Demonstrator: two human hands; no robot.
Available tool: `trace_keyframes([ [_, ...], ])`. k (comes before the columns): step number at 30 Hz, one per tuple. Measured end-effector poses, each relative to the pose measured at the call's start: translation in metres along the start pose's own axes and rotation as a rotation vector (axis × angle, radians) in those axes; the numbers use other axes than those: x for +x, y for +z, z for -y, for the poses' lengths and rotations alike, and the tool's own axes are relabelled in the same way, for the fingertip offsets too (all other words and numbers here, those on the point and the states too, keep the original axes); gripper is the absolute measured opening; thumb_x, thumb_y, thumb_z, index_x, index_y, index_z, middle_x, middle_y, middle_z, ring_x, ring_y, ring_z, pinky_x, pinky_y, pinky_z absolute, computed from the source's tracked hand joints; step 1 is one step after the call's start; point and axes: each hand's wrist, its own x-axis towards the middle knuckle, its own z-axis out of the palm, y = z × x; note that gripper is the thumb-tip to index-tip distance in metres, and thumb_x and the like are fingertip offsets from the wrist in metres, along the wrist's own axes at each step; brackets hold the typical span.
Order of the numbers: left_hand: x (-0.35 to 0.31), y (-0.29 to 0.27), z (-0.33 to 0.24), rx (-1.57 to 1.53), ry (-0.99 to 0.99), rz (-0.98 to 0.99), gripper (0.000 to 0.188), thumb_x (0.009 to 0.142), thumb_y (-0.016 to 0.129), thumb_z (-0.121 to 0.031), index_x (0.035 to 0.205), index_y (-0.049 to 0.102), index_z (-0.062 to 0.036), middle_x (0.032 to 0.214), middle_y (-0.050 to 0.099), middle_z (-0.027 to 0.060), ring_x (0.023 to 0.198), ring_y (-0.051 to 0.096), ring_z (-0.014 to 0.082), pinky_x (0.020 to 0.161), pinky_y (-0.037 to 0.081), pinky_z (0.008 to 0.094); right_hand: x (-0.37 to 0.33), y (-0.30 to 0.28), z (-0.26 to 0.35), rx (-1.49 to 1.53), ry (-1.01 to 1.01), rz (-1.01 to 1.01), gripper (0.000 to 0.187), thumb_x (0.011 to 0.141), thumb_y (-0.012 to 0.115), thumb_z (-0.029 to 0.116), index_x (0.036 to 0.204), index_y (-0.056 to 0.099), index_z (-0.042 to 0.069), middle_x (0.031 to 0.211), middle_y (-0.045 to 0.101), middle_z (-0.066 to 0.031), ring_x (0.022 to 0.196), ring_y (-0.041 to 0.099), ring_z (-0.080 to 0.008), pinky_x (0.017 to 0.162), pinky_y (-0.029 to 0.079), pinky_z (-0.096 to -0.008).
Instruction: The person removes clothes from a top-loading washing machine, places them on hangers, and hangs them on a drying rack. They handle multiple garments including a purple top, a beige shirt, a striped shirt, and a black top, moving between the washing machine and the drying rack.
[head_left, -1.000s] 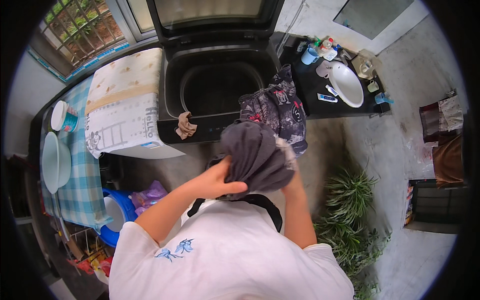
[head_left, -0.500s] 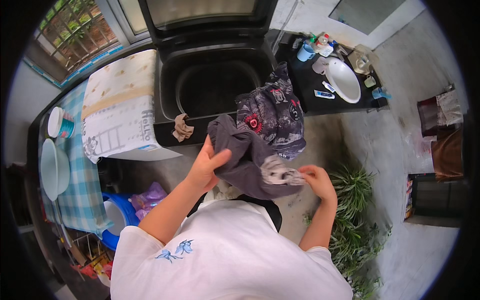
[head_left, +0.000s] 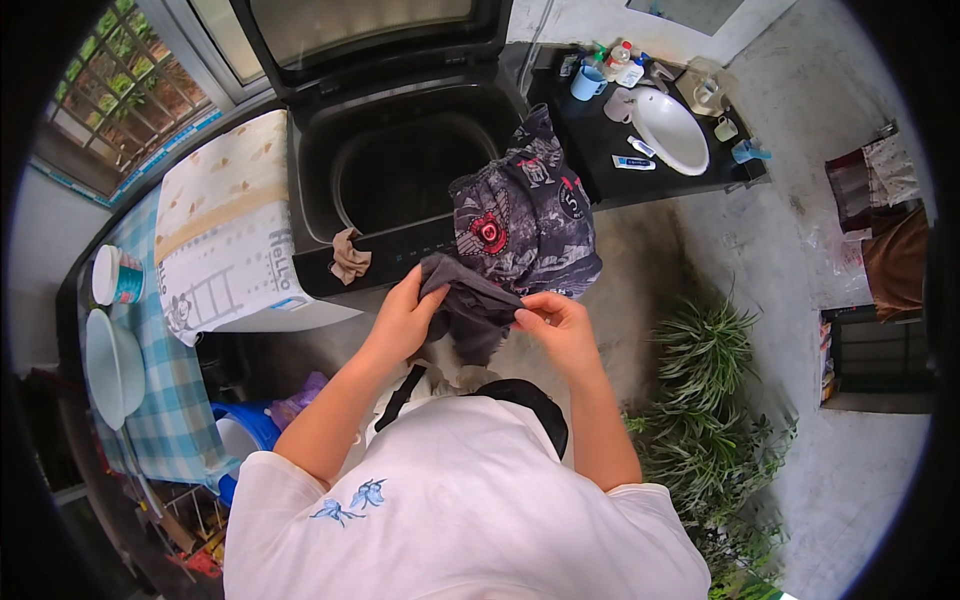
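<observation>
Between my two hands hangs a dark grey garment (head_left: 468,305), bunched at the top, its lower part falling in front of my waist. My left hand (head_left: 402,318) pinches its left edge, thumb on top. On the other side, the fingers of my right hand (head_left: 560,328) grip the right edge. Just beyond, a black garment with red and grey prints (head_left: 528,215) is draped over the front right rim of a black top-loading washing machine (head_left: 400,258), whose lid (head_left: 375,35) stands raised. A small crumpled beige cloth (head_left: 349,257) lies on the machine's front edge.
A covered white appliance (head_left: 230,225) stands left of the machine, beside a checked cloth (head_left: 175,400) with a pale green basin (head_left: 115,368) and a tub (head_left: 118,275). At right are a sink (head_left: 668,130) with toiletries and leafy plants (head_left: 705,365). A blue bucket (head_left: 255,425) sits low left.
My right hand has moved left, closer to my left hand, and now grips the garment's upper edge. The garment has turned and bunched up; its pale printed patch no longer shows.
</observation>
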Motion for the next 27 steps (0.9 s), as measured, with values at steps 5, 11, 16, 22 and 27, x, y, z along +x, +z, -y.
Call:
trace_keyframes([
  [5, -0.002, -0.003, 0.014, -0.823, -0.507, 0.305, 0.033, 0.100, 0.054, -0.025, 0.124, 0.057, -0.0022, 0.121, 0.064, 0.0071, 0.113, 0.059, 0.0175, 0.102, 0.042, 0.0334, -0.001, 0.011, 0.007, 0.379, 0.156, 0.055, 0.017, 0.095, 0.061, 0.010, 0.109, 0.058, 0.001, 0.096, 0.064, -0.0022, 0.083, 0.063, -0.0088, 0.075, 0.053, -0.0257],
  [11, -0.001, 0.002, -0.013, -1.044, -0.444, 0.377, 0.040, 0.090, 0.064, -0.017, 0.126, 0.055, -0.0013, 0.122, 0.063, 0.0083, 0.117, 0.057, 0.0185, 0.104, 0.041, 0.0352, 0.009, 0.012, -0.021, 0.102, 0.054, -0.055, 0.013, 0.099, 0.053, 0.015, 0.109, 0.055, 0.007, 0.100, 0.064, -0.0040, 0.084, 0.061, -0.0124, 0.076, 0.052, -0.0305],
  [16, -0.001, 0.012, -0.017, -0.403, -0.309, 0.279, 0.054, 0.084, 0.076, -0.023, 0.128, 0.054, -0.0014, 0.121, 0.062, 0.0069, 0.114, 0.055, 0.0147, 0.100, 0.041, 0.0313, 0.002, 0.022, -0.008, 0.535, 0.027, -0.044, 0.016, 0.099, 0.050, 0.015, 0.111, 0.054, 0.005, 0.105, 0.064, -0.0053, 0.097, 0.059, -0.0142, 0.086, 0.048, -0.0326],
  [22, 0.007, 0.004, 0.002, -0.670, -0.498, 0.172, 0.036, 0.098, 0.059, -0.031, 0.124, 0.058, -0.0055, 0.117, 0.065, 0.0042, 0.108, 0.061, 0.0145, 0.096, 0.045, 0.0322, -0.006, 0.027, 0.011, 0.197, 0.060, -0.026, 0.021, 0.091, 0.064, 0.011, 0.107, 0.055, 0.002, 0.097, 0.064, -0.0037, 0.091, 0.060, -0.0104, 0.081, 0.047, -0.0258],
  [27, 0.002, 0.006, 0.001, -0.930, -0.555, 0.252, 0.031, 0.096, 0.063, -0.026, 0.118, 0.060, -0.0047, 0.110, 0.067, 0.0042, 0.102, 0.063, 0.0131, 0.094, 0.047, 0.0315, -0.002, 0.020, -0.015, -0.097, 0.059, -0.050, 0.020, 0.087, 0.068, 0.001, 0.105, 0.061, 0.000, 0.091, 0.065, -0.0015, 0.083, 0.059, -0.0062, 0.074, 0.049, -0.0231],
])
